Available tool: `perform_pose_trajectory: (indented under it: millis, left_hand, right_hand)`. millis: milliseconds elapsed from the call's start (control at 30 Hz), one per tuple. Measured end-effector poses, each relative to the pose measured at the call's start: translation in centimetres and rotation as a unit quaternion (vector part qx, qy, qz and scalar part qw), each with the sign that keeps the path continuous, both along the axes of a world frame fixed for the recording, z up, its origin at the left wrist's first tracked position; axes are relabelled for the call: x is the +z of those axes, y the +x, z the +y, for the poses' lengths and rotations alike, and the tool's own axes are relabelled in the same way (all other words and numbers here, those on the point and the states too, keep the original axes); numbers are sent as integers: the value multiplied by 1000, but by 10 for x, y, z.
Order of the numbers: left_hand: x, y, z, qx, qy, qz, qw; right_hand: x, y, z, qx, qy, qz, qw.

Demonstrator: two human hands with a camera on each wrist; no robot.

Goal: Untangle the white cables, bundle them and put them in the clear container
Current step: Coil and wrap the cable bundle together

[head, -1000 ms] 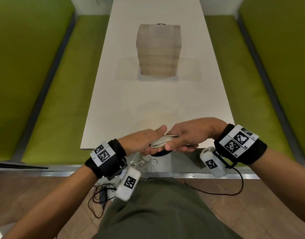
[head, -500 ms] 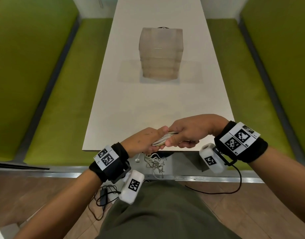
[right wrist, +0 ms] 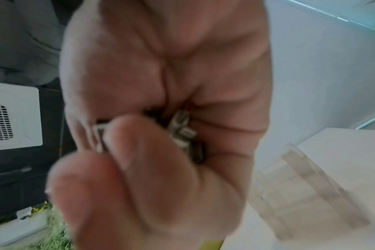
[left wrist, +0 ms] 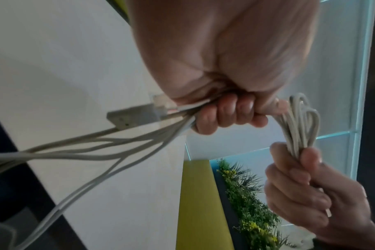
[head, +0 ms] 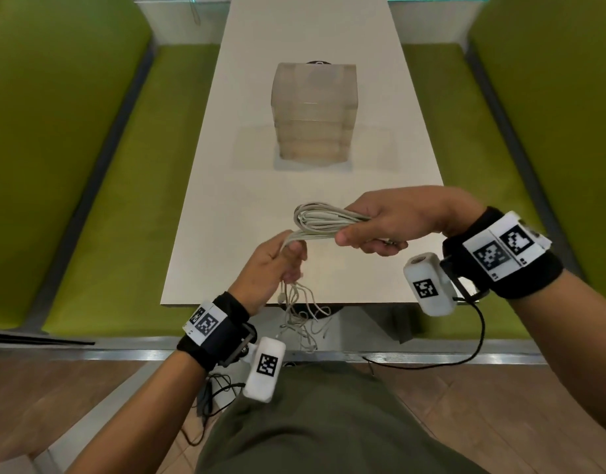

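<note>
Hands apart now: right hand [head: 394, 220] lifted white cables [head: 324, 220], left hand [head: 271, 265] lower.

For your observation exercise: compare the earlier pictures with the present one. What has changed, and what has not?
The hands drew apart: the right hand lifted the looped cables up over the table, while the left hand slid down to grip the trailing strands. The clear container stayed put.
</note>
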State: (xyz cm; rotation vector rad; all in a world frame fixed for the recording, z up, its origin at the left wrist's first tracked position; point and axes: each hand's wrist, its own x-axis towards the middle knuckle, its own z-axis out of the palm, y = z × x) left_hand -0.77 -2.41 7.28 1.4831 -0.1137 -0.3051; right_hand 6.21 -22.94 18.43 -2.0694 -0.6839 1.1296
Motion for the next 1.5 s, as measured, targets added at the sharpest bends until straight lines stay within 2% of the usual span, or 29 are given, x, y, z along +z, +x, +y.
perform_pose_trajectory:
  millis: [67, 233, 433, 567, 700, 800, 967, 1167, 1400, 1500]
  left_hand:
    - [2, 3, 3, 9, -28, 6, 1000]
    - [5, 1, 12, -34, -54, 35, 997]
    - [14, 1, 2, 26, -42, 60, 997]
    - [21, 5, -13, 101, -86, 78, 988]
    - [23, 6, -21, 147, -83, 98, 981]
    - [21, 5, -19, 153, -93, 116, 977]
    - [19, 8, -19, 172, -133, 161, 963]
    - [17, 10, -18, 125, -164, 163, 965]
    - [16, 10, -15, 104, -99, 124, 982]
    - [19, 15, -8, 106, -124, 87, 983]
  right_hand:
    - [-10, -4, 0, -14, 10, 16, 1000]
    - [-19, -8, -5, -48, 33, 15, 998]
    - [-28, -15, 1, -93, 70, 14, 993]
    - [-48, -27, 25, -151, 98, -39, 983]
    - [-63, -30, 42, -144, 33, -118, 982]
    - [-70, -27, 44, -124, -24, -159, 979]
    - [-84, -37, 53, -120, -5, -180, 976]
    - [-90, -38, 54, -153, 29, -207, 966]
    - [-86, -35, 49, -135, 15, -141, 981]
    - [-81, -37, 51, -104, 45, -86, 990]
